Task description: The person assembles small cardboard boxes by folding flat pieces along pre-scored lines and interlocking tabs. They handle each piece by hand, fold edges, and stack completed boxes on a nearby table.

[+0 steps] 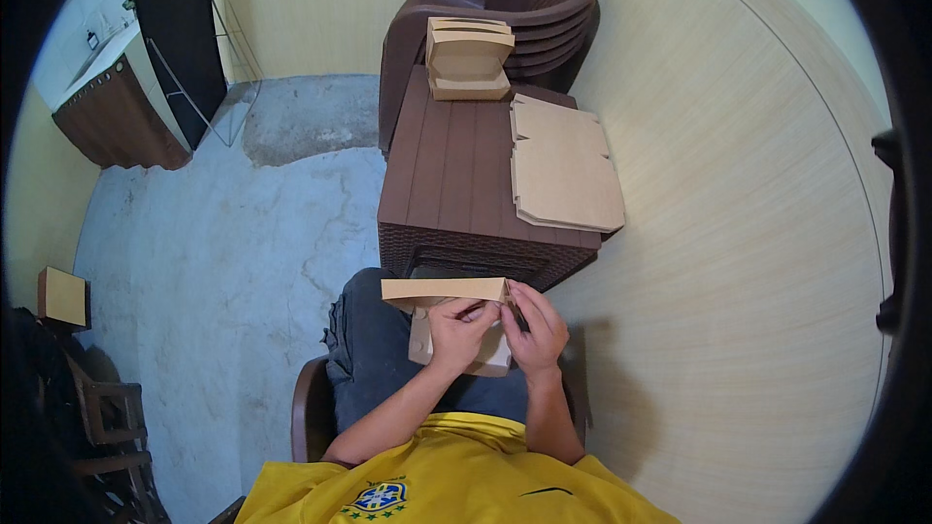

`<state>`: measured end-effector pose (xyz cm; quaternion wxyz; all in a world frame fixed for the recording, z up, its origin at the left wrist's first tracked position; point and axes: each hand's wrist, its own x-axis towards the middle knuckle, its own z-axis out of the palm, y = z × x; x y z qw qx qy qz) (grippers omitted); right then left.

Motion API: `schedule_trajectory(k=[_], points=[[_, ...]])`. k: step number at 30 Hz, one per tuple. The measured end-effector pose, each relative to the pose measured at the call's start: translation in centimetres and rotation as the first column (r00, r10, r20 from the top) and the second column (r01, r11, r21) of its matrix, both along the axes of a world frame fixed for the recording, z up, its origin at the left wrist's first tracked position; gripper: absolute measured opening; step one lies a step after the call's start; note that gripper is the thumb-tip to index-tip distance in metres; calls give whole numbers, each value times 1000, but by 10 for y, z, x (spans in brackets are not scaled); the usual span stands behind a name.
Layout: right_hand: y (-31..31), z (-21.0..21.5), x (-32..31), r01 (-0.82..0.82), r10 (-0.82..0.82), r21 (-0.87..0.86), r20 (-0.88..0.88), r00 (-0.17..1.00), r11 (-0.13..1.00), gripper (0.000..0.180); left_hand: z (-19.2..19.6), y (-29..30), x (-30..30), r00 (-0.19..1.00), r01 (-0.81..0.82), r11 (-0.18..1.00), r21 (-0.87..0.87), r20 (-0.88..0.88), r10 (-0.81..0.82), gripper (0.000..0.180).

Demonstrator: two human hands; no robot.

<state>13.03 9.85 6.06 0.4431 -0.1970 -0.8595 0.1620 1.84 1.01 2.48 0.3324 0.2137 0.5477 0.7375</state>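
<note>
Apparently, box folding: the step in hand looks like setting up one corner of a cardboard box (432, 289), judging by how the fingertips gather at its right end.
Next fold: by the same judgement, it calls for steadying the wall with one hand while the other works the corner into place, lightly, so the thin card does not crease.
Brown table (432, 180): upper centre of the frame, carrying more card.
Flat sheets (568, 170): right part of the table top, plain brown, notched at the edges, not yet folded.
Shaped boxes (470, 58): far end of the table, towards the top of the frame, standing open.
Box being worked: lower centre of the frame, over the lap, open; a brown panel shows as a straight upper band, and a paler part lies nearer the yellow shirt (456, 475).
Left hand (459, 332): half closed, fingers curled in at the box; the view is small here, so I cannot tell whether they grip or merely press.
Right hand (540, 330): nearly closed, thumb and fingertips pinching the box's right corner.
</note>
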Motion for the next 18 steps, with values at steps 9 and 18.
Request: schedule_trajectory(k=[9, 18], points=[[-13, -4, -5, 12, -13, -6, -227, 974, 1000, 23, 36, -12, 14, 957, -108, 994, 16, -269, 108, 17], [-16, -10, -8, -42, 25, -51, -293, 956, 998, 20, 45, -18, 18, 969, -114, 993, 15, -220, 115, 16]])
